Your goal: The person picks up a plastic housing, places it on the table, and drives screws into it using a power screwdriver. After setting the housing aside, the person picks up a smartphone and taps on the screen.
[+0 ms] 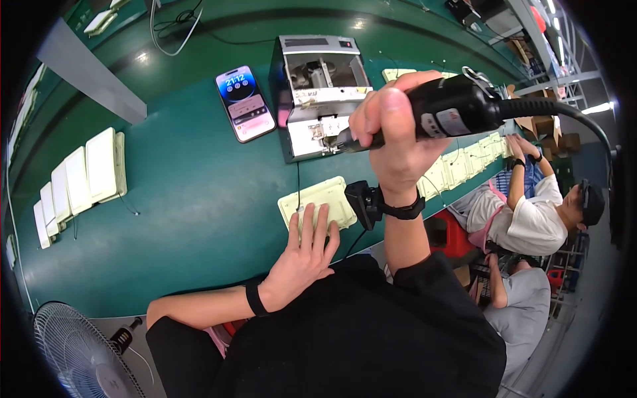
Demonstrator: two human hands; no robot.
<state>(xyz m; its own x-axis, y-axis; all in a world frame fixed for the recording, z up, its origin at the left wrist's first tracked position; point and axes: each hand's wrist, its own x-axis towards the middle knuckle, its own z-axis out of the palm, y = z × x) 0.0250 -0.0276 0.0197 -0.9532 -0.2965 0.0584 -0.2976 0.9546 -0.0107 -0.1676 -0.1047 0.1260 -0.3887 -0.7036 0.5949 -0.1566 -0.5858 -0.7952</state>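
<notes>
My right hand (pixel 398 142) is wrapped round a black electric screwdriver (pixel 458 109), held tilted with its cord trailing off to the right. The driver's tip end is at the front of a screw feeder (pixel 315 136), a grey and black box with an open top. Whether a screw sits on the bit is too small to see. Below the feeder, a pale yellow-green plastic panel (pixel 338 205) lies on the bench. My left hand (pixel 300 268) rests flat on its near side, fingers apart. A thin dark wire runs up from the panel toward the feeder.
A lit phone (pixel 247 113) lies left of the feeder. Overlapping white-topped panels (pixel 79 176) line the green bench (pixel 192 219) at left, beside a metal post (pixel 99 79). More panels (pixel 458 166) run along the right, near two seated people. A fan (pixel 86 351) stands lower left.
</notes>
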